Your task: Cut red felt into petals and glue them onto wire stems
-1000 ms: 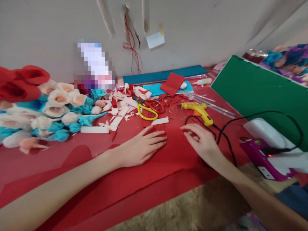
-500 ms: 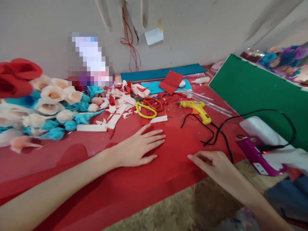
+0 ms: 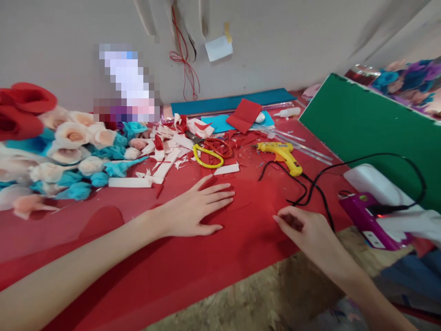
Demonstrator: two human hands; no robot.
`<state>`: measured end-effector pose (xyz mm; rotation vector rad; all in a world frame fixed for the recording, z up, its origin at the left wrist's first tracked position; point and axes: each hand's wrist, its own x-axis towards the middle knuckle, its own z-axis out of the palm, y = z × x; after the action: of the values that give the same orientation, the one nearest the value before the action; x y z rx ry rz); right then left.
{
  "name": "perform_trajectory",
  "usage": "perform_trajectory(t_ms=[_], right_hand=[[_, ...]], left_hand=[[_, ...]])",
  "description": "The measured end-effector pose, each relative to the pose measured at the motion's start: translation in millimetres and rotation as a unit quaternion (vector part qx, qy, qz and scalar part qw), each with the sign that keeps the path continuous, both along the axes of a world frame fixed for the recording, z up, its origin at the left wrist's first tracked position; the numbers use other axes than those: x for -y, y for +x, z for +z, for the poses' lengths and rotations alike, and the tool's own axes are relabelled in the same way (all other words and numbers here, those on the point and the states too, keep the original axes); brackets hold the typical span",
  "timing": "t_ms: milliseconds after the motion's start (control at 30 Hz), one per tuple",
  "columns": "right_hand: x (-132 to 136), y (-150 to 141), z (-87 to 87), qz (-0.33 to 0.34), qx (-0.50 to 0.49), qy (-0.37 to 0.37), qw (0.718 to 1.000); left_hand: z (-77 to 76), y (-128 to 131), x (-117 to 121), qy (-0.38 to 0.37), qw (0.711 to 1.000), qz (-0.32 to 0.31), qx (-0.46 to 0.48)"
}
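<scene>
My left hand [image 3: 196, 209] lies flat with its fingers spread on a red sheet of thin paper [image 3: 237, 248] that covers the front of the table. To the right, the fingertips of my right hand [image 3: 308, 230] are pinched on the right part of the red paper, which looks slightly raised there. Beyond my left hand are scissors [image 3: 208, 158] with yellow and orange handles, among white and red paper scraps [image 3: 172, 149]. A yellow glue gun [image 3: 282, 154] rests beyond my right hand, its black cord trailing toward me.
Paper flowers [image 3: 74, 138] in white, blue and red crowd the left side. A green board [image 3: 375, 133] leans at the right, near a purple power adapter [image 3: 367, 220]. At the back are a folded red piece [image 3: 244, 115], clear glue sticks [image 3: 303, 147] and a small white bottle [image 3: 288, 112].
My right hand has moved slightly up and to the right, and the red paper by its fingertips now looks lifted. My left hand stays flat in place.
</scene>
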<state>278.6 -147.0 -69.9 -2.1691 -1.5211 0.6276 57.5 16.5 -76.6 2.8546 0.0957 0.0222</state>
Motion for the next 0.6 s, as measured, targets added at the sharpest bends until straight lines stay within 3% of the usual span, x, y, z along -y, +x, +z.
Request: perform_trajectory(t_ms=[600], right_hand=[[-0.3, -0.2, -2.9, 0.008, 0.000, 0.000, 1.000]], left_hand=[[-0.4, 11.0, -16.9, -0.013, 1.000, -0.027, -0.002]])
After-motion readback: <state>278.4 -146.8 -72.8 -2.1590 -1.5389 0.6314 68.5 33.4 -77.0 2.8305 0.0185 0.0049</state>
